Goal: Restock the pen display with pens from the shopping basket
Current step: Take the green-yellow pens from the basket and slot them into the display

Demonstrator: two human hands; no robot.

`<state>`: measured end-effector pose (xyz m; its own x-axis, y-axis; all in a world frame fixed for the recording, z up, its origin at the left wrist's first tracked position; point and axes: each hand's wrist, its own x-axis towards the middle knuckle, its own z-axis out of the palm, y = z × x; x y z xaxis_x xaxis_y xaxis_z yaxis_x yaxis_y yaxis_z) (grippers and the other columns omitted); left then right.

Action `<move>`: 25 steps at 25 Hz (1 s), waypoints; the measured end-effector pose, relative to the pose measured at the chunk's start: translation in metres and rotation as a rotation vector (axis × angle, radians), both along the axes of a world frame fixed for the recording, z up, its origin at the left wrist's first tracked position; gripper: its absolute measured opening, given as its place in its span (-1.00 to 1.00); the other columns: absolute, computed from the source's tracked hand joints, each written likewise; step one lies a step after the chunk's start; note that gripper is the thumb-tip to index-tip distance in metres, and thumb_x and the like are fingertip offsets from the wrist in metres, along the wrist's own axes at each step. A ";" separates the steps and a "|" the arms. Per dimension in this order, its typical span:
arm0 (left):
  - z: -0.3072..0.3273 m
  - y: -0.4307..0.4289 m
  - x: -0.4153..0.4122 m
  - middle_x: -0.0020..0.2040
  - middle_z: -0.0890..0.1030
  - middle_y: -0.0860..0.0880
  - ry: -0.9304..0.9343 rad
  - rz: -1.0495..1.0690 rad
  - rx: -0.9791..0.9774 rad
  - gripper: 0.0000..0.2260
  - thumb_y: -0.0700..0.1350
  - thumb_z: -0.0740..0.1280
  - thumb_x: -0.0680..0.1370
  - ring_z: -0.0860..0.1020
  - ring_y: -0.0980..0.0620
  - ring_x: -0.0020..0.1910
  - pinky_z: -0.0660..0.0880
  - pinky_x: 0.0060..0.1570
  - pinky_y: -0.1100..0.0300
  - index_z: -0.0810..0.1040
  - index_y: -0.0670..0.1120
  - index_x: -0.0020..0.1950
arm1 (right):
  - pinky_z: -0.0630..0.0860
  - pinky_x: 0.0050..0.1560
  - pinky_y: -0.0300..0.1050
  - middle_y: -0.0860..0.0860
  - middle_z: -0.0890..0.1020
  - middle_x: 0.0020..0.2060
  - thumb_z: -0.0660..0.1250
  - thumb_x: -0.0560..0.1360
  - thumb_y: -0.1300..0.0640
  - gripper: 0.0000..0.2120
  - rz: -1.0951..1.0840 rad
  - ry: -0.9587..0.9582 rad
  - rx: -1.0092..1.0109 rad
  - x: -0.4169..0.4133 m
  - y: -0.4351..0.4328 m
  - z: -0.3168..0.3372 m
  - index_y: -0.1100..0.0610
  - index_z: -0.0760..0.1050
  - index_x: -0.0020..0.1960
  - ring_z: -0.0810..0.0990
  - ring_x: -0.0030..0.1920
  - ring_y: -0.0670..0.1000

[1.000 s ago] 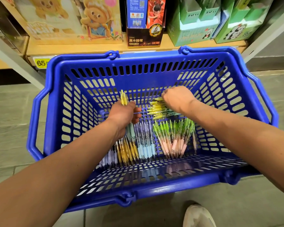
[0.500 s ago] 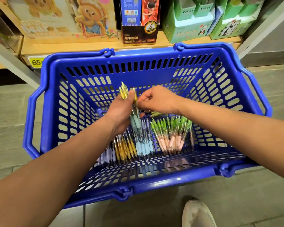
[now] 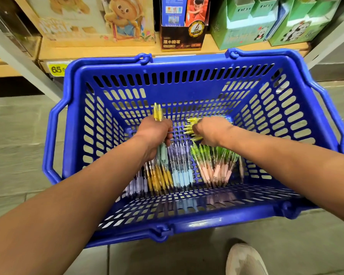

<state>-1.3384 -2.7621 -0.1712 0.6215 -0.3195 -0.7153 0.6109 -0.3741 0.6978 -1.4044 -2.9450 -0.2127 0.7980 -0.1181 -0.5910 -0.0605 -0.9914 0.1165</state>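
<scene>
Both your arms reach down into the blue shopping basket [image 3: 187, 92], which sits on the tiled floor [image 3: 18, 135] in front of a low wooden shelf [image 3: 107, 51].

Your left hand [image 3: 153, 132] is curled tight around a small bundle of pens [image 3: 162, 153]. Their yellow caps stick up past your knuckles on the far side, and pale green grips show below your palm on the near side. The bundle stands roughly upright, tilted a little.

Your right hand [image 3: 212, 130] is palm down over a loose heap of yellow-capped pens [image 3: 191, 129] lying on the basket floor toward the far side. The fingers are bent over them, but they are hidden under the hand, so you cannot tell whether they have closed on any pen.

The remaining stock lies in rows along the near part of the basket floor. From left to right these are lilac-grip pens [image 3: 132, 185], amber-grip pens [image 3: 160, 177], light blue-grip pens [image 3: 182, 175] and pink-grip pens with green caps [image 3: 214, 165].

On the shelf beyond the basket stand a cartoon-bear box [image 3: 111, 20], a dark pencil box [image 3: 184, 40] and green panda boxes [image 3: 244, 34]. A yellow price tag [image 3: 57, 69] sits on the shelf edge at the far left. The toe of your shoe [image 3: 246, 259] shows at the near edge.
</scene>
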 end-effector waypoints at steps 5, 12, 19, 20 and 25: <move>0.004 0.000 0.002 -0.39 0.63 -0.04 0.085 0.066 -0.083 -0.88 -0.18 0.32 0.67 0.58 0.09 -0.49 0.57 -0.45 0.23 0.54 -0.24 0.05 | 0.44 -0.32 -0.08 0.02 0.59 -0.17 0.31 0.55 0.29 -0.84 0.109 -0.014 -0.117 0.005 -0.012 -0.005 0.10 0.56 0.07 0.58 -0.26 0.10; 0.001 -0.004 0.001 0.00 0.72 -0.17 0.092 0.152 -0.141 -0.67 -0.15 0.29 0.69 0.71 -0.05 -0.18 0.71 -0.13 0.02 0.38 -0.21 0.42 | 0.58 -0.11 -0.12 -0.01 0.69 -0.27 0.40 0.49 0.08 -0.91 -0.287 -0.329 0.527 0.014 -0.021 0.030 0.07 0.58 -0.17 0.60 -0.27 -0.11; 0.003 -0.010 -0.005 -0.01 0.74 -0.21 0.169 0.083 -0.232 -0.65 0.01 0.29 0.68 0.74 -0.09 -0.12 0.69 -0.16 -0.01 0.39 -0.16 0.36 | 0.69 0.00 -0.04 0.19 0.74 -0.21 0.52 0.48 0.13 -0.82 -0.795 -0.277 1.171 0.015 0.011 0.044 0.26 0.68 -0.04 0.75 -0.13 0.15; 0.002 -0.010 -0.006 -0.02 0.74 -0.19 0.169 0.071 -0.232 -0.59 0.04 0.28 0.67 0.73 -0.07 -0.14 0.68 -0.17 0.01 0.38 -0.19 0.41 | 0.69 -0.01 -0.04 0.15 0.74 -0.24 0.52 0.48 0.12 -0.85 -0.729 -0.310 1.111 0.017 0.010 0.044 0.21 0.69 -0.07 0.75 -0.15 0.14; 0.008 -0.009 -0.005 -0.12 0.70 -0.05 0.096 -0.002 -0.210 -0.70 0.05 0.30 0.67 0.60 0.10 -0.34 0.57 -0.33 0.16 0.57 -0.13 0.28 | 0.61 -0.11 -0.13 -0.10 0.72 -0.30 0.49 0.51 0.06 -0.94 -0.495 -0.354 0.987 0.022 -0.001 0.042 0.01 0.71 -0.12 0.64 -0.27 -0.16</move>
<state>-1.3431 -2.7706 -0.1635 0.5528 -0.4688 -0.6889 0.6779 -0.2278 0.6990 -1.3824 -2.9455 -0.1711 0.9326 -0.0753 -0.3531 -0.3416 -0.5004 -0.7955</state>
